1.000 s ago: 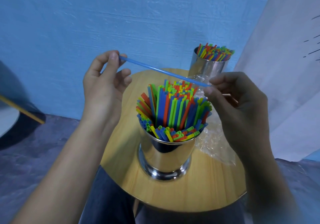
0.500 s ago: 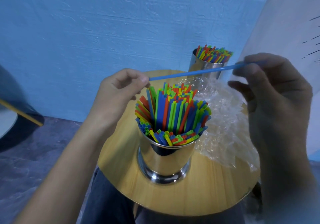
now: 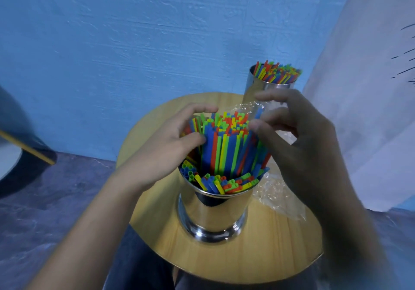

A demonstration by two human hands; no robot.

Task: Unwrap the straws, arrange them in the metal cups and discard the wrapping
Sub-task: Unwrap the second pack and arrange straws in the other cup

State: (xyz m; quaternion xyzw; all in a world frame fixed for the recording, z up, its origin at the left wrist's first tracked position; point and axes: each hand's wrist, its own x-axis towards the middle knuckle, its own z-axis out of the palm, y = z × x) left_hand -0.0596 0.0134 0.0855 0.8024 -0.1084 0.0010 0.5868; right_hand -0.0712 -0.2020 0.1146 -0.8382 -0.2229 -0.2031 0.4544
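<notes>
Left hand (image 3: pixel 166 152): curled round the straws (image 3: pixel 226 146) in the near cup (image 3: pixel 213 213).
Right hand (image 3: pixel 307 146): bent beside them; hold cannot be told.

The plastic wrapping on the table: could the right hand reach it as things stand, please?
Probably yes. The plastic wrapping lies on the table just beneath the right hand, right of the near cup of straws, with nothing between them.

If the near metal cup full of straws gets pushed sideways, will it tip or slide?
Likely slides: the near metal cup sits on a flared base on the smooth wooden table. Its straws stand well above the rim, so a high push might tilt it. The polished wall probably feels slippery.
</notes>
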